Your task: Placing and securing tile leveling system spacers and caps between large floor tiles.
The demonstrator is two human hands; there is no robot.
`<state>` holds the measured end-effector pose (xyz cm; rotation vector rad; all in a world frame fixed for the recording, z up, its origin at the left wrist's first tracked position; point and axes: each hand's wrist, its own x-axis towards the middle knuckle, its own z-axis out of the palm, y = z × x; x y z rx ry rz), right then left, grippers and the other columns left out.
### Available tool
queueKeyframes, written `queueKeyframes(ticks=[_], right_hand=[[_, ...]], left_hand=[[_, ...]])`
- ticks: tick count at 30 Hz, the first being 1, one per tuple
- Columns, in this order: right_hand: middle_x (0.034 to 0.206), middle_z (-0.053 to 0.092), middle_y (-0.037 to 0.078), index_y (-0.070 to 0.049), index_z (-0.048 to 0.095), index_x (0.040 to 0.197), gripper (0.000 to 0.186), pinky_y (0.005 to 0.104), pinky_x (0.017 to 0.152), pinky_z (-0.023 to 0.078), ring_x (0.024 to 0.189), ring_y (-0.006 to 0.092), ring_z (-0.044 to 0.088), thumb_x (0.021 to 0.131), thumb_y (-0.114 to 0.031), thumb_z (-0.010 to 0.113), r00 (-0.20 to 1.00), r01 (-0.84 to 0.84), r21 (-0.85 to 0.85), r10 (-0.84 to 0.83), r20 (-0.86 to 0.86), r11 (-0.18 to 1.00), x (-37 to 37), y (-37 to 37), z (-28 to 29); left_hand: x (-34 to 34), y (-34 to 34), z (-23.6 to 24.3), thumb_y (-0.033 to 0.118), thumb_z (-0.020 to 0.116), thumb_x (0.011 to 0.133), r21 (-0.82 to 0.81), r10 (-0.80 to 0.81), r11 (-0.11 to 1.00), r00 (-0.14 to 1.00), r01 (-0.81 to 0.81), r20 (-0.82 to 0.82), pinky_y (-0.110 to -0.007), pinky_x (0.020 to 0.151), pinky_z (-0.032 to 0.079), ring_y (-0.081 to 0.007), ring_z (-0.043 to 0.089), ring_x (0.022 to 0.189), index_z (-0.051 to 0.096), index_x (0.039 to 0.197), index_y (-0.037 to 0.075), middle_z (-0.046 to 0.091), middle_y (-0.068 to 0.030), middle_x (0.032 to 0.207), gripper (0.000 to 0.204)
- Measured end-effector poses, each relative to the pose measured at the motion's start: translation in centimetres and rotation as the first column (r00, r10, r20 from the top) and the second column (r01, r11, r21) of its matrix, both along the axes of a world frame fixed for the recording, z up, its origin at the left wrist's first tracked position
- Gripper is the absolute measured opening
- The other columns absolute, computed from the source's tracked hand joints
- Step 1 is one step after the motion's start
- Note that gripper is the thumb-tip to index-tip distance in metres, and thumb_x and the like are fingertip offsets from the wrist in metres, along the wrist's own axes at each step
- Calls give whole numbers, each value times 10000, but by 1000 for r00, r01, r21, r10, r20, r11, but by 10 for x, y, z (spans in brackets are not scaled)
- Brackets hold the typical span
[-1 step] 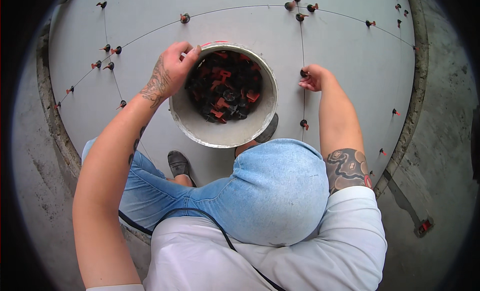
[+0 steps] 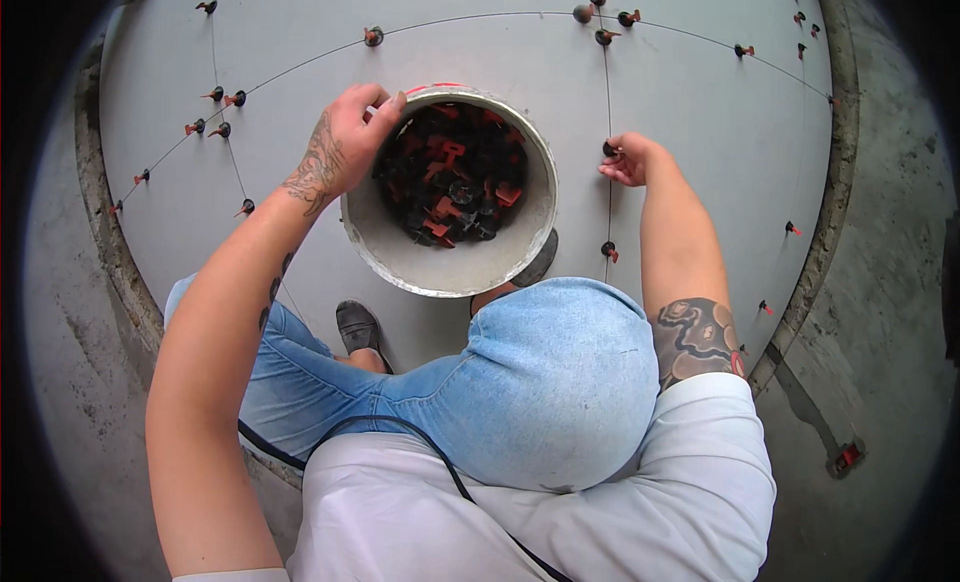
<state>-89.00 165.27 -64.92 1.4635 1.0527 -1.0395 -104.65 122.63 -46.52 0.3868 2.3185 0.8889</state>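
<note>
A round grey bucket [image 2: 408, 257] stands on the floor in front of me, partly filled with a heap of black and red tile levelers [image 2: 447, 167]. My left hand [image 2: 362, 127] is closed over the bucket's rim at its far left. To the right of the bucket, my right hand [image 2: 630, 162] pinches a tile leveler [image 2: 608, 148] at a dark joint line between tiles. Only the black part of that leveler shows; my fingers cover the rest. Closer to me on the same joint stands another tile leveler [image 2: 609, 250], with a red handle.
Large grey tiles [image 2: 700, 112] cover the floor, with more levelers along their joints. A cluster of levelers [image 2: 604, 38] stands at the far joint crossing, another [image 2: 221, 131] at the left. Rough concrete [image 2: 885, 272] borders the tiles. My shoe [image 2: 359, 325] rests near the bucket.
</note>
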Motion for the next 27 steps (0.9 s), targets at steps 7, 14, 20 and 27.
queueKeyframes(ticks=[7, 14, 20, 27], right_hand=[[654, 649, 24, -108, 509, 757, 301, 212, 414, 422, 503, 97, 575, 978, -312, 518, 991, 135, 77, -133, -34, 988, -4, -9, 5], [628, 620, -9, -132, 516, 726, 311, 217, 420, 403, 473, 77, 537, 961, -330, 562, 999, -40, 142, 35, 37, 989, -12, -13, 7], [669, 628, 1, -118, 569, 776, 274, 226, 424, 428, 481, 80, 539, 944, -332, 597, 958, -282, 226, 287, 8, 933, -16, -23, 8], [661, 610, 24, -88, 608, 781, 196, 276, 473, 472, 536, 121, 565, 907, -238, 620, 846, -506, 253, 531, -40, 825, -16, -21, 8]], left_hand=[[-1, 0, 1, 467, 502, 923, 2, -16, 1000, 1000, 16, -19, -399, 815, 476, -312, 614, 867, 619, 952, -24, 590, -209, 960, 506], [0, 0, 0, 450, 502, 924, 15, -20, 1000, 999, 21, -38, -396, 798, 479, -308, 613, 847, 608, 944, -29, 587, -203, 937, 491], [0, 0, -1, 455, 494, 926, 3, -13, 1000, 999, 13, -30, -394, 801, 479, -306, 617, 859, 602, 948, -28, 588, -202, 942, 495], [-1, 2, -5, 472, 488, 929, -5, -18, 1000, 1000, 18, -22, -389, 807, 479, -308, 620, 865, 597, 950, -33, 588, -205, 950, 517]])
